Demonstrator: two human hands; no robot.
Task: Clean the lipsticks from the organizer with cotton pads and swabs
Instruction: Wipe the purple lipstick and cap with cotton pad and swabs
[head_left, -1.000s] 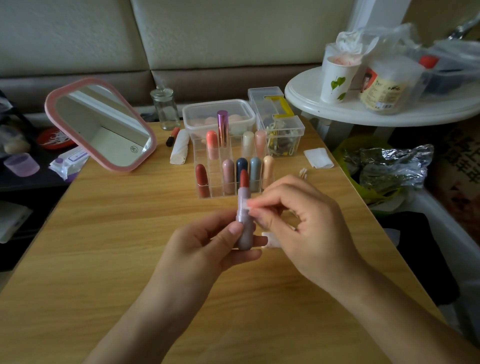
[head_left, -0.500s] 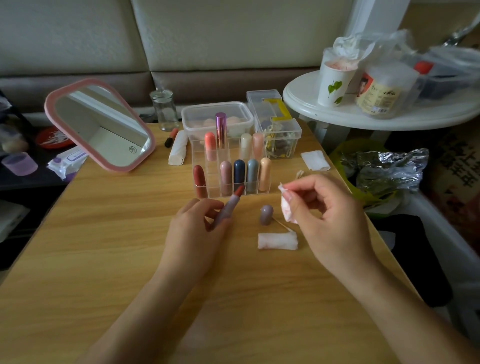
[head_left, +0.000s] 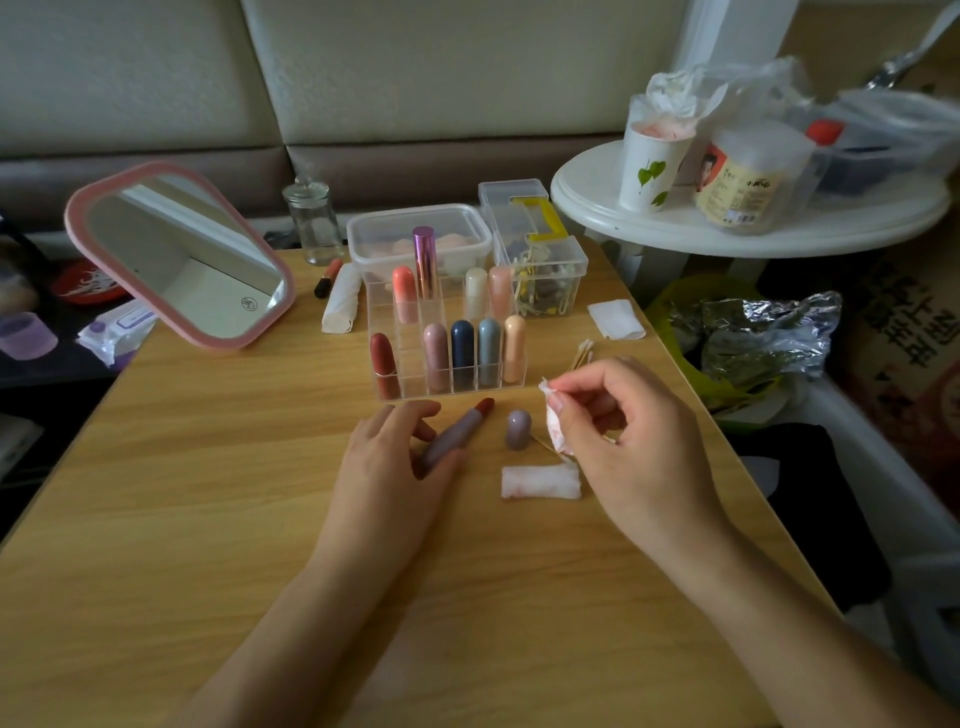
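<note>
Flagging handling first: the open lipstick is light, with a stiff, slick plastic barrel, but the exposed red bullet at its far end is soft wax and will likely smear or snap under side load. Take it by the mauve barrel near the base, never by the bullet.

It's down at the wooden table, angled, just in front of the clear organizer, with its cap standing just beside it.

Your left hand sits palm-down over the base end, thumb and curled fingers bracketing the barrel. I can't tell whether that's a firm grip or just contact.

Your right hand is raised just right of the cap, thumb and forefinger pinching a crumpled, red-stained cotton pad. It's soft and near weightless, so a light pinch is enough. Another used pad lies folded on the table below that hand.
</note>
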